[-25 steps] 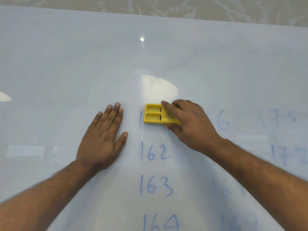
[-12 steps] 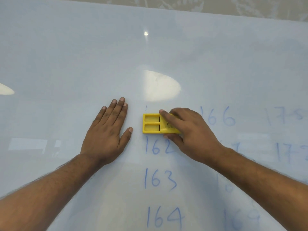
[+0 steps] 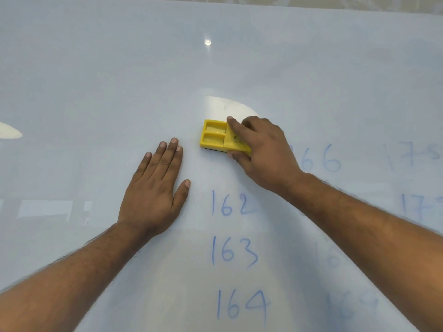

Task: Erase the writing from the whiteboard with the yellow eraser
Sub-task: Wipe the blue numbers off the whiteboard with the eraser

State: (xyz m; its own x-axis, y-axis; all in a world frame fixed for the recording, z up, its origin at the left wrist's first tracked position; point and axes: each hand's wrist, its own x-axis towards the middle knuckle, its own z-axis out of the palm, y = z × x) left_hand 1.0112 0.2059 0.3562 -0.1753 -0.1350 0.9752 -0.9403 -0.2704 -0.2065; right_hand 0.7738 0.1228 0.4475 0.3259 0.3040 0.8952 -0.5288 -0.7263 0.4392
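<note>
Upward the yellow eraser (image 3: 221,138) is being pushed, gripped by the right hand (image 3: 261,152); the whiteboard (image 3: 96,92) is being steadied by the flat, open left hand (image 3: 155,188).

I'm seeing a beige strip (image 3: 335,0) with a pale leafy pattern along the top edge. A small round glint (image 3: 208,42) sits up high, with a larger oval glare (image 3: 227,106) below it. There's a bright sliver (image 3: 9,133) far left and pale rectangular reflections (image 3: 45,208) lower left.

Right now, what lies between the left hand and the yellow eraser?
Only bare whiteboard separates the left hand from the yellow eraser, per the head view.
</note>
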